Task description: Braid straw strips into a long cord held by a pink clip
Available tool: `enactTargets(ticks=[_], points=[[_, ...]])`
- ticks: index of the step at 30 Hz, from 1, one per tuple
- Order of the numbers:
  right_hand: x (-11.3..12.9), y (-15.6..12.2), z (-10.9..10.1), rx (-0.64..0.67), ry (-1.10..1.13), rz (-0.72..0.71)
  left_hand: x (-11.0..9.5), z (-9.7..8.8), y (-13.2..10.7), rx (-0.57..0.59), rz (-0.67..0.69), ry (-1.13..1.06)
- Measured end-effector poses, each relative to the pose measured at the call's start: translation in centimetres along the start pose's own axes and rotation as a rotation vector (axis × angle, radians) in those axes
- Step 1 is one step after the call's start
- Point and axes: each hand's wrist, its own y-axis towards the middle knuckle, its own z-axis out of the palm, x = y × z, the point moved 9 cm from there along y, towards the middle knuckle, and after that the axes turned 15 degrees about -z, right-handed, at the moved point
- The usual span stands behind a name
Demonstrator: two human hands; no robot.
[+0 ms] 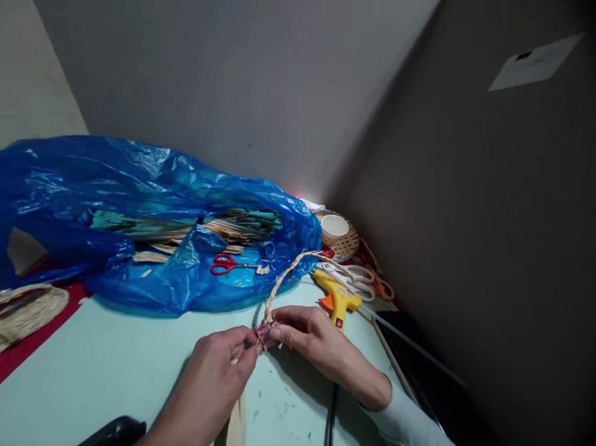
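Observation:
My left hand (220,372) and my right hand (312,337) meet over the pale green table (95,365), both pinched on a small pink clip (265,334) at the near end of a braided straw cord (282,282). The braid curves away from my fingers toward the back right. Loose flat straw strips (237,433) hang down under my left hand.
A big blue plastic bag (128,221) with straw strips lies behind, red scissors (226,264) on it. A yellow glue gun (338,298), white scissors (357,279), a paper cup (334,228) on a woven tray sit right. A woven basket (8,321) lies left. Walls close in behind and right.

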Motion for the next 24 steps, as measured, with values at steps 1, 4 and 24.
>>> enactTargets(ticks=[1, 4, 24], points=[[0.1, -0.2, 0.1, 0.016, 0.038, 0.039, 0.4, 0.3, -0.1, 0.022, -0.026, 0.008], [0.8, -0.6, 0.5, 0.05, 0.198, 0.101, 1.4, 1.5, -0.5, 0.083, -0.079, 0.035], [1.1, -1.2, -1.1, 0.231, -0.353, -0.056, 4.4, -0.9, -2.7, 0.114, -0.413, -0.471]])
